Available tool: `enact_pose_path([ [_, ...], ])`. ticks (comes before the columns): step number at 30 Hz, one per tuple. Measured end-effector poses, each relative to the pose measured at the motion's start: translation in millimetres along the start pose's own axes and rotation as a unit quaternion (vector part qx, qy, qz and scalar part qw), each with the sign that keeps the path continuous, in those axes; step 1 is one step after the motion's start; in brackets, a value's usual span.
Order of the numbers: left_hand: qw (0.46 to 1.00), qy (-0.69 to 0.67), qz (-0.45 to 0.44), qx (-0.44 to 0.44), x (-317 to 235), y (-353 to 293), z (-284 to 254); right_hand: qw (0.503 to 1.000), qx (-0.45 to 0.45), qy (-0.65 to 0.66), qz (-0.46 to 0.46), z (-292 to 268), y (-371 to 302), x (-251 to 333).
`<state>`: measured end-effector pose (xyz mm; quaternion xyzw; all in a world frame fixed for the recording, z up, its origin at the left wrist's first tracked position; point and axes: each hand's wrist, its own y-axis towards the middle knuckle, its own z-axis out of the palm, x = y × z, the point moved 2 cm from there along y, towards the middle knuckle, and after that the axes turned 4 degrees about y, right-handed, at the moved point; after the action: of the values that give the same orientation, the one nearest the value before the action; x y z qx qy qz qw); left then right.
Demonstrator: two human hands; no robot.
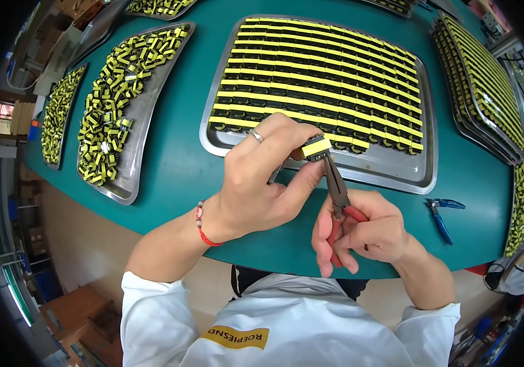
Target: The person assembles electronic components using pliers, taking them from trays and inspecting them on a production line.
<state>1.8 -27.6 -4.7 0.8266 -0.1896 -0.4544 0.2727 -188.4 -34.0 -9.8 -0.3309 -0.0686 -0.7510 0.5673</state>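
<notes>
Between the thumb and fingers of my left hand (pixel 256 177) is a small black component with a yellow top (pixel 317 147), which looks like a transformer. My right hand (pixel 372 229) is closed around red-handled long-nose pliers (pixel 335 183). The jaw tips point up and meet the component's lower edge; whether they grip part of it is too small to tell. Just beyond both hands lies a metal tray (pixel 390 176) with rows of the same components. Its nearest row stops partway, at the right of my left hand's fingers.
Blue-handled cutters (pixel 440 220) lie on the green table (pixel 170 177) at the right. A tray of loose components (pixel 133 165) stands left, with another tray (pixel 60 116) beyond it. Stacked filled trays (pixel 482 92) rise at the far right. Another person (pixel 522 269) is at the right edge.
</notes>
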Motion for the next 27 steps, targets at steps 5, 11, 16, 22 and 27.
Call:
enact_pose_path([
  [5,1.000,0.005,0.008,-0.008,0.5,2.6,-3.3,1.000,0.013,-0.021,-0.004,2.1,-0.8,-0.3],
  [11,1.000,-0.002,0.024,-0.015,0.6,-0.2,0.9,1.000,0.003,-0.013,0.002,4.0,2.1,-3.7],
  [16,1.000,0.001,0.030,-0.006,0.0,0.0,2.7,0.998,-0.004,-0.064,0.025,-0.3,-2.8,-0.2],
  [22,1.000,-0.006,0.019,0.003,2.0,-1.0,2.3,0.998,0.013,-0.054,0.027,-3.8,1.6,-0.2],
  [27,0.997,-0.052,-0.050,0.020,4.1,-2.1,0.9,0.968,-0.031,-0.209,-0.135,0.6,-2.5,4.2],
])
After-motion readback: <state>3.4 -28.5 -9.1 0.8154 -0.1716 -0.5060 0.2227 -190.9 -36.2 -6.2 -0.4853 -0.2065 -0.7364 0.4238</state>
